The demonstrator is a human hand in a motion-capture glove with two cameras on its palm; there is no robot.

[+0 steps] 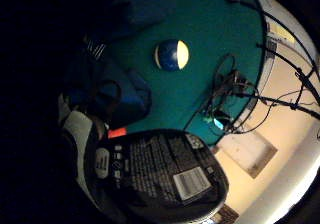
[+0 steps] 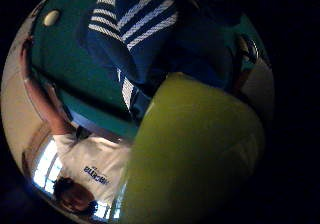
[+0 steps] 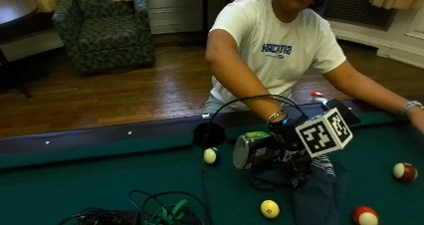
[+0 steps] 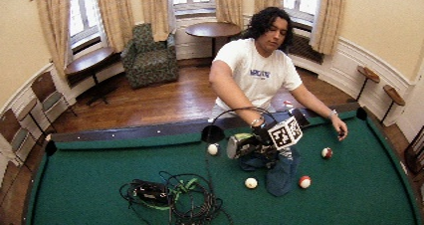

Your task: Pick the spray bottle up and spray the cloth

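Green felt covers the desk (image 3: 79, 180), where the gloved right hand (image 3: 286, 144) has its grip curled round the spray bottle (image 3: 250, 150), holding it on its side just above the blue striped cloth (image 3: 318, 190). A yellow ball (image 3: 269, 208) lies near the cloth, a white ball (image 3: 210, 156) beside the bottle.

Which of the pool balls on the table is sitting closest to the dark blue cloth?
The plain yellow ball, lying on the green felt just beside the dark blue cloth. The white-and-yellow ball and both red-and-white balls lie farther off.
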